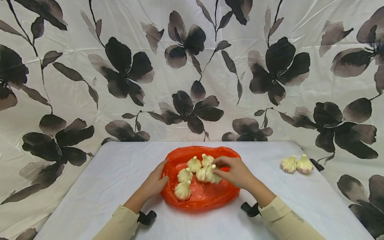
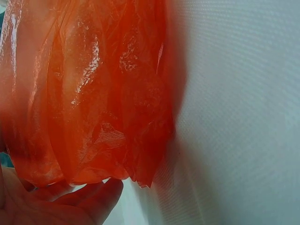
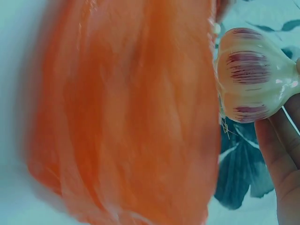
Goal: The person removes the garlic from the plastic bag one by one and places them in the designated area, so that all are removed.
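Right hand [image 1: 236, 170] pinches a bulb [image 1: 213, 176], left [image 1: 155, 180] rests loosely against our bag [image 1: 207, 194]. We look partway: five bulbs [image 1: 194, 165] inside, two [image 1: 288, 164] out.

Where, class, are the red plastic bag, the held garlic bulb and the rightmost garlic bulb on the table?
Red plastic bag [image 1: 204, 204]: head view, on its front wall.
Held garlic bulb [image 3: 249, 75]: right wrist view, on its purple-streaked side.
Rightmost garlic bulb [image 1: 304, 165]: head view, on its rounded body.
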Motion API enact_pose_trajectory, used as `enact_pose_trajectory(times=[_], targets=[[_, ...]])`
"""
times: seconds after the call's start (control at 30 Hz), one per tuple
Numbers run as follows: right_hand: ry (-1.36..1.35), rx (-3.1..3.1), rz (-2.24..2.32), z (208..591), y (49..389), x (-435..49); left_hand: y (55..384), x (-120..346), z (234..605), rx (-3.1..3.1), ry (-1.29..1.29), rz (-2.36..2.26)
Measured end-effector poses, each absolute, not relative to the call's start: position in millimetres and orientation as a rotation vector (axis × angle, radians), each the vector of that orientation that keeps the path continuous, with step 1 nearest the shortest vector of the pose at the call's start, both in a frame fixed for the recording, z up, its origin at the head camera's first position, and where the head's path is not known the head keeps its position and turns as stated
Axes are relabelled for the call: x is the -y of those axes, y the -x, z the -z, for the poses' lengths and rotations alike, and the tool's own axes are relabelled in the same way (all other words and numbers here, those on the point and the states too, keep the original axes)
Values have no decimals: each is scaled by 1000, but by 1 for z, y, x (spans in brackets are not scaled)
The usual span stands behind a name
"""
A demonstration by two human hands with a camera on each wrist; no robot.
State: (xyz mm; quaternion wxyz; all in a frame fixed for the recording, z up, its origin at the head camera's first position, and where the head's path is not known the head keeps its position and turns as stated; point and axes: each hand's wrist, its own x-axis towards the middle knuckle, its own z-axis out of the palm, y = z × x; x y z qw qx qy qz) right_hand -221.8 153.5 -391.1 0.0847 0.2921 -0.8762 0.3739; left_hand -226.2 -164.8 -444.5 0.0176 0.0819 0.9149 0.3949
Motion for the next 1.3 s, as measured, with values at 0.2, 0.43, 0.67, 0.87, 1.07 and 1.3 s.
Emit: enact_pose_trajectory(times=[0.2,0.43,0.67,0.87,1.07,1.3], targets=[[-808,2584,-1192,386,225,-164,226,164,446,-2852,-236,-1208],[-721,2559,-1267,378,229,-181,225,165,446,-2844,-222,-1204],[-621,2573,-1238,370,233,-201,226,165,446,-2849,-237,-1208],[-571,2545,-1234,367,236,-218,225,165,446,-2850,-245,-1212],[-553,2509,-1241,363,237,-234,225,165,445,-2847,-233,-1212],[-513,2493,-1189,359,240,-248,225,164,444,-2856,-267,-1222]])
